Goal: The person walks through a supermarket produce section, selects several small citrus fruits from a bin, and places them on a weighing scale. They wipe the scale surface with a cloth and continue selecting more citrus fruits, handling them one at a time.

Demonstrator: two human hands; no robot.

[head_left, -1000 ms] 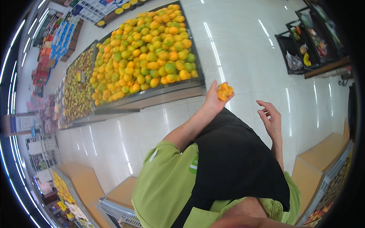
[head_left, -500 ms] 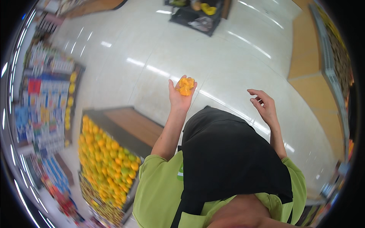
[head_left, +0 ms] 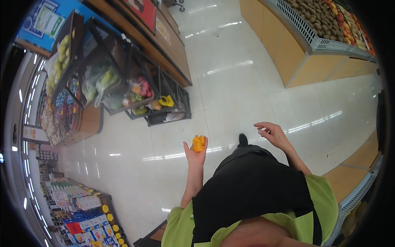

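Here, left hand (head_left: 195,153) cupping orange fruit (head_left: 198,143), blue sign (head_left: 41,20)

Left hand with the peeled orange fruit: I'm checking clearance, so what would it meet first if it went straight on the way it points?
The left hand, holding the peeled orange fruit, points up-frame across bare glossy white floor. First in that line looks to be the black wire produce rack, though depth is unclear.

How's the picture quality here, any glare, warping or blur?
Head view: white streaks of ceiling-light glare on the glossy floor; fisheye bends the display bin edges near the black rim; the orange fruit in the left hand looks overexposed, its detail lost.
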